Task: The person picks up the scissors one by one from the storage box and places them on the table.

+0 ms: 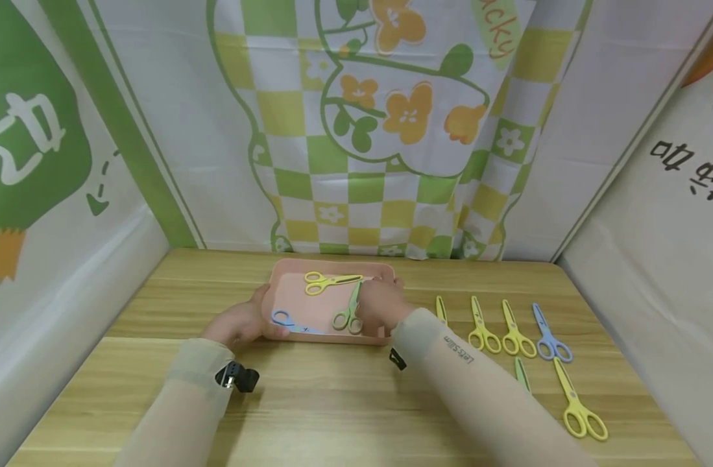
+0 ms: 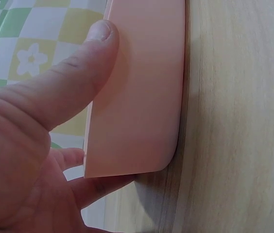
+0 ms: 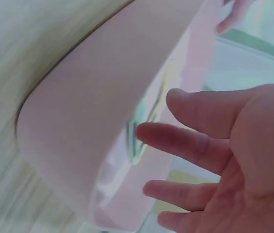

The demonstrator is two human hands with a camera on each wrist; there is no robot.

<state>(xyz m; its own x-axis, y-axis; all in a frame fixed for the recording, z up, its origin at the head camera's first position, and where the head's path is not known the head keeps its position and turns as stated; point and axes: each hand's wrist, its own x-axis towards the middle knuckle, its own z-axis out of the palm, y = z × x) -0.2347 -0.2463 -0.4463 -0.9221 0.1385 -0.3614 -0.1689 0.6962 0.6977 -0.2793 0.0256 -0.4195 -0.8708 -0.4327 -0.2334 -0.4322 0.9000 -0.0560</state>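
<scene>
My left hand point(image 1: 243, 322) grips the left end of a shallow pink tray point(image 1: 300, 303); in the left wrist view its thumb lies on the tray's long wall point(image 2: 144, 97), fingers round the short end. Inside the tray lie yellow scissors point(image 1: 335, 281), blue scissors point(image 1: 298, 328) by the front wall, and green scissors point(image 1: 353, 303). Over the tray's right end is my right hand point(image 1: 382, 300), beside the green scissors. The right wrist view shows its fingers extended and apart, the index fingertip overlapping the green scissors point(image 3: 132, 141); whether it touches them I cannot tell.
Right of the tray, several yellow scissors point(image 1: 481, 327) and blue scissors point(image 1: 545, 334) lie on the wooden table point(image 1: 309, 402). My right forearm partly covers green scissors point(image 1: 522, 375) and another yellow pair point(image 1: 441, 309). A patterned curtain point(image 1: 356, 194) hangs behind the table.
</scene>
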